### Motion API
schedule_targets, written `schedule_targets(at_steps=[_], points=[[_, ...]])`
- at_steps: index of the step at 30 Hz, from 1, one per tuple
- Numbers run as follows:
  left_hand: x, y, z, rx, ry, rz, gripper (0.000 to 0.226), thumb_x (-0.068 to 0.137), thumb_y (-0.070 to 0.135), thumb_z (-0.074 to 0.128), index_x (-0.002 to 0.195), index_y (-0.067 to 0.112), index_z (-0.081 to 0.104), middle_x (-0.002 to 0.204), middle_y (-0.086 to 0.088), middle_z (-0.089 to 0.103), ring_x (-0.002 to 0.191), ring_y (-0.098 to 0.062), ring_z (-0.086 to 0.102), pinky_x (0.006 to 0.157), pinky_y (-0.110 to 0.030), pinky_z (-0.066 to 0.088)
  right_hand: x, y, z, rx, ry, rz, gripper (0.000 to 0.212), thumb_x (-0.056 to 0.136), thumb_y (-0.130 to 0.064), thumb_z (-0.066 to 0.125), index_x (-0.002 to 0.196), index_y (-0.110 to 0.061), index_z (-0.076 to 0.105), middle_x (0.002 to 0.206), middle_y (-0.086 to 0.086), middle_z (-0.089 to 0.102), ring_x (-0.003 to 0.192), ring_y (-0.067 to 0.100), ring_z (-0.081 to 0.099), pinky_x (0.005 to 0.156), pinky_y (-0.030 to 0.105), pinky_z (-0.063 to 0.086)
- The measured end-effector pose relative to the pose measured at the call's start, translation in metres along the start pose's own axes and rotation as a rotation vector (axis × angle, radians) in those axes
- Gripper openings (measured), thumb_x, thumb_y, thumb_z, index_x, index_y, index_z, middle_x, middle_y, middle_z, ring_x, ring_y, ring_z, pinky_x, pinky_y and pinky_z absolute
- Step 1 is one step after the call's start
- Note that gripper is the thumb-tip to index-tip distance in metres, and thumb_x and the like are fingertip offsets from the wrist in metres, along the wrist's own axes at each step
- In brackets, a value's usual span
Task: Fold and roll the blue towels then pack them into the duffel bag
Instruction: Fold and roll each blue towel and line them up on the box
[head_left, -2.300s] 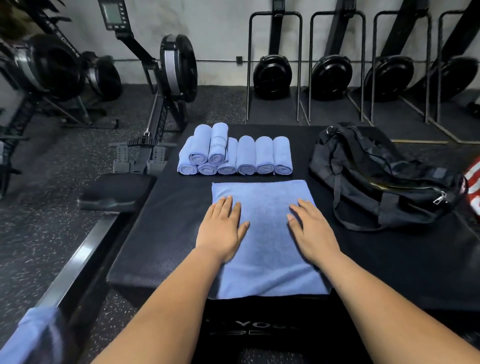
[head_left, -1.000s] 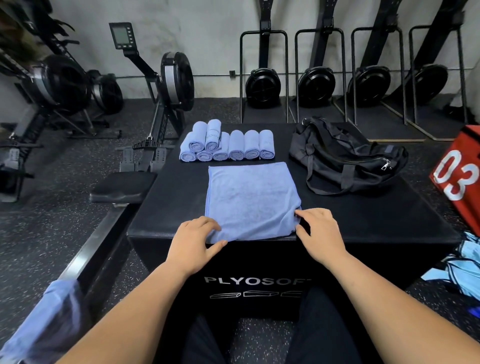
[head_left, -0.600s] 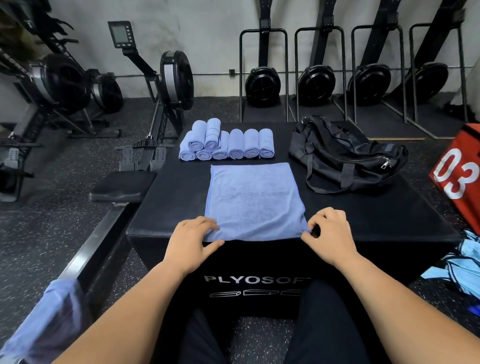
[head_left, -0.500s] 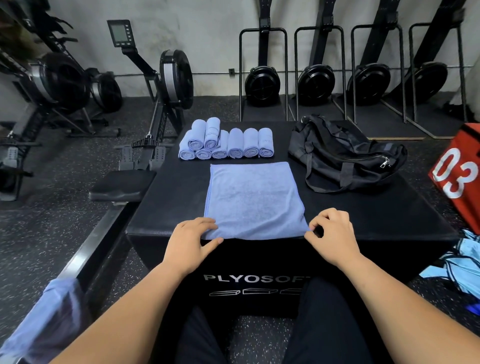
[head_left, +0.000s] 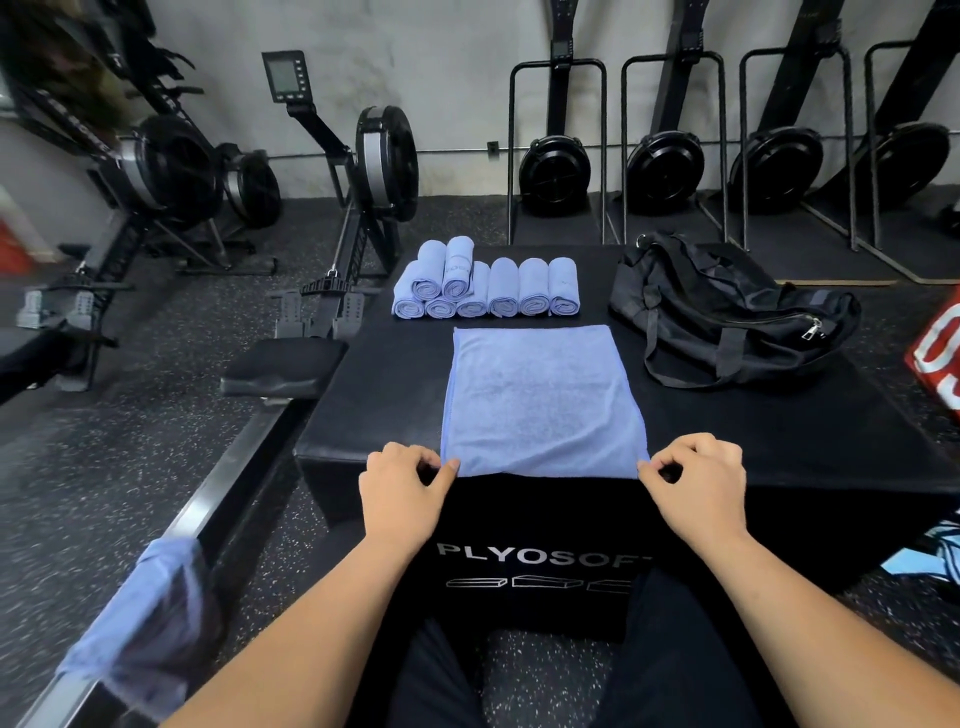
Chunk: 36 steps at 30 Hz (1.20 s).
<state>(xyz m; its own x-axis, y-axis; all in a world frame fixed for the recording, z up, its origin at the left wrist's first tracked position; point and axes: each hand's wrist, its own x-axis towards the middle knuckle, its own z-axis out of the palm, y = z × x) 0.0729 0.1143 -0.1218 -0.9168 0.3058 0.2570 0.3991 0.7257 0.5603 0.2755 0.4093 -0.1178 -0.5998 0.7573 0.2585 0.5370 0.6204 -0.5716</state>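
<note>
Left hand (head_left: 400, 491) and right hand (head_left: 698, 491) now pinch towel (head_left: 540, 400) above PLYOSOFT box (head_left: 779, 441).

A folded towel (head_left: 540, 400) lies flat on a black box (head_left: 779, 447), its near edge at the front edge of the box. The left hand (head_left: 400, 493) pinches its corner at 7 o'clock and the right hand (head_left: 698, 488) pinches its corner at 5 o'clock. At 12 o'clock from it lie the rolled towels (head_left: 488, 286), two on top of the others. At 2 o'clock lies the black duffel bag (head_left: 727, 322), and at 8 o'clock another towel (head_left: 140, 618) hangs over a rail (head_left: 234, 467).
</note>
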Motion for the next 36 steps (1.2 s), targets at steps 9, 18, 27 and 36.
schedule_targets(at_steps=[9,18,27,36], points=[[-0.001,0.003,-0.004,-0.133,0.085,-0.205,0.020,0.097,0.038,0.062,0.080,0.029,0.062,0.088,0.012,0.058,0.093,-0.024,0.054,0.083,-0.041,0.040,-0.002,-0.001,0.001,-0.047,0.044,0.050,0.032,0.089,-0.038,0.079,0.062,-0.033,0.061,0.102,-0.010,0.056,0.115,0.027,0.040,0.105,0.049,0.040],[-0.009,-0.002,-0.001,0.187,0.073,0.040,0.017,0.082,0.030,0.070,0.096,0.024,0.062,0.099,0.002,0.054,0.093,-0.030,0.052,0.077,-0.041,0.040,-0.008,-0.002,0.000,-0.099,0.071,-0.017,0.016,0.082,-0.031,0.078,0.086,-0.030,0.062,0.114,-0.007,0.050,0.118,0.026,0.040,0.103,0.048,0.042],[0.001,-0.017,0.007,0.497,-0.324,0.668,0.090,0.097,0.046,0.060,0.168,0.015,0.013,0.176,-0.008,0.006,0.162,-0.025,0.011,0.129,-0.043,0.020,-0.010,0.017,0.019,-0.615,-0.214,-0.648,0.079,0.103,-0.061,0.027,0.165,-0.012,0.023,0.174,0.003,0.015,0.160,0.020,0.016,0.128,0.043,0.022],[0.009,-0.026,-0.004,0.388,-0.052,0.715,0.057,0.075,0.027,0.087,0.127,0.017,0.068,0.138,0.002,0.064,0.134,-0.027,0.055,0.112,-0.044,0.043,-0.005,0.028,0.013,-0.443,0.014,-0.658,0.053,0.098,-0.027,0.069,0.146,-0.007,0.057,0.151,0.007,0.056,0.145,0.034,0.045,0.114,0.051,0.042]])
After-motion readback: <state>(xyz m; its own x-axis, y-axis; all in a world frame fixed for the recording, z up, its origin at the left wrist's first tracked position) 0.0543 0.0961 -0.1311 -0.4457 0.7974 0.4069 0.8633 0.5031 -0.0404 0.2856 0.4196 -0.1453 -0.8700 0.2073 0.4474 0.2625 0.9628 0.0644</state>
